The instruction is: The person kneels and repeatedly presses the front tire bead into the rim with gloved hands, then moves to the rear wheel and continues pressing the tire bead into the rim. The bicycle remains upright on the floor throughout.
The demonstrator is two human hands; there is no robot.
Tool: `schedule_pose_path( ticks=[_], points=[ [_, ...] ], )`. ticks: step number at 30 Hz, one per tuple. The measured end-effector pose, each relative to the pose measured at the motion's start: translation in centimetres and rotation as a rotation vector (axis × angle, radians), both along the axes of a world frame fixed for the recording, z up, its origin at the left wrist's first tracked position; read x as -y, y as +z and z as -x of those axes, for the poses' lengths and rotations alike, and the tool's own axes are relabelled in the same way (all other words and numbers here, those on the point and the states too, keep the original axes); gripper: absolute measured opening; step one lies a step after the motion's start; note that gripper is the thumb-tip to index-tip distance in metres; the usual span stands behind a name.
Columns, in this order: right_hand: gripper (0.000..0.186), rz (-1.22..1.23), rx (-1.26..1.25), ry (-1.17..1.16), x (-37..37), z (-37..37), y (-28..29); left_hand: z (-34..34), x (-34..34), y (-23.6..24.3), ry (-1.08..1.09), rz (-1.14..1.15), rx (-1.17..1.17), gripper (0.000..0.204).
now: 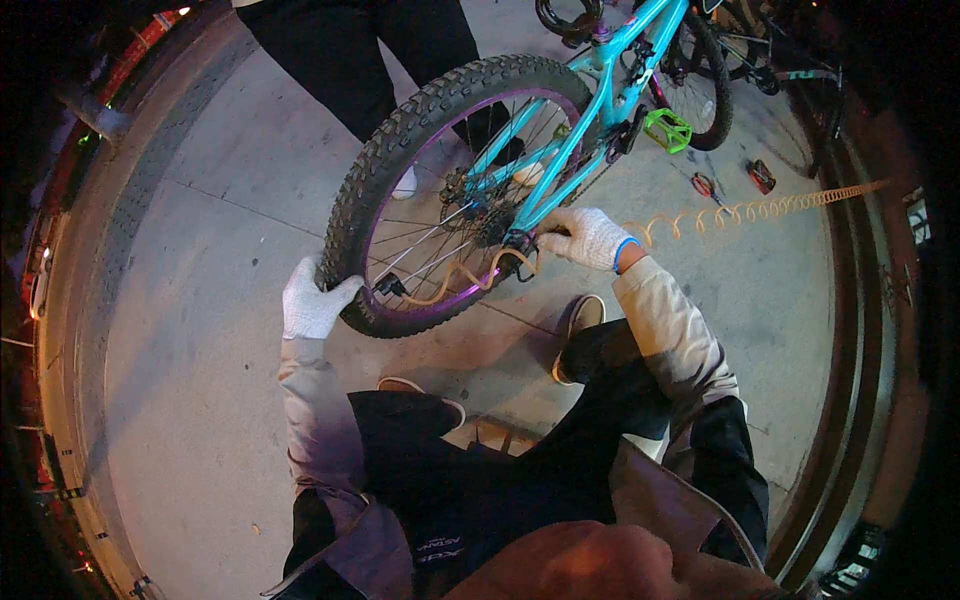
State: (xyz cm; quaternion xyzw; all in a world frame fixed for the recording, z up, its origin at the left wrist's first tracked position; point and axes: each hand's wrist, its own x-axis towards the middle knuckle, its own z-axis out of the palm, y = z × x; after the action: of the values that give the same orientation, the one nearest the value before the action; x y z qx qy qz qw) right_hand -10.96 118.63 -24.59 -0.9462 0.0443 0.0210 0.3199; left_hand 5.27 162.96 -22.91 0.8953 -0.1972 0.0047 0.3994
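A turquoise bicycle [600,85] stands with its rear wheel toward me. My left hand [318,300], in a white knit glove, is closed around the knobby black tyre [350,205] at its near left side. Beside that thumb, a black air chuck [390,285] sits at the purple rim [480,285], on the end of an orange coiled air hose [455,272]. My gloved right hand [588,238] is closed by the rear end of the frame, near the hub. The hose runs up to its fingers and reappears behind it; what they grip is hidden.
The hose's tight coils [780,208] stretch off to the right. Red-handled pliers [705,187] and a small dark red object [761,176] lie on the concrete floor [220,380]. A person in black trousers [330,60] stands behind the wheel. Another bicycle [810,80] is at the far right.
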Motion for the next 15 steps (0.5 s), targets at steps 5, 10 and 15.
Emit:
schedule_pose_path(
  ticks=[5, 10, 15],
  points=[
    [0.034, -0.028, -0.034, -0.007, -0.2, 0.1, 0.5, -0.3, -0.1, -0.4, -0.013, 0.02, -0.008, 0.053],
    [0.035, -0.028, -0.032, -0.005, -0.1, 0.1, 0.7, -0.2, 0.0, 0.0, 0.009, -0.012, -0.046, 0.053],
    [0.036, -0.014, -0.065, -0.003, 0.2, -0.1, 0.3, 0.0, 0.1, 0.8, 0.018, -0.091, -0.031, 0.054]
  ],
)
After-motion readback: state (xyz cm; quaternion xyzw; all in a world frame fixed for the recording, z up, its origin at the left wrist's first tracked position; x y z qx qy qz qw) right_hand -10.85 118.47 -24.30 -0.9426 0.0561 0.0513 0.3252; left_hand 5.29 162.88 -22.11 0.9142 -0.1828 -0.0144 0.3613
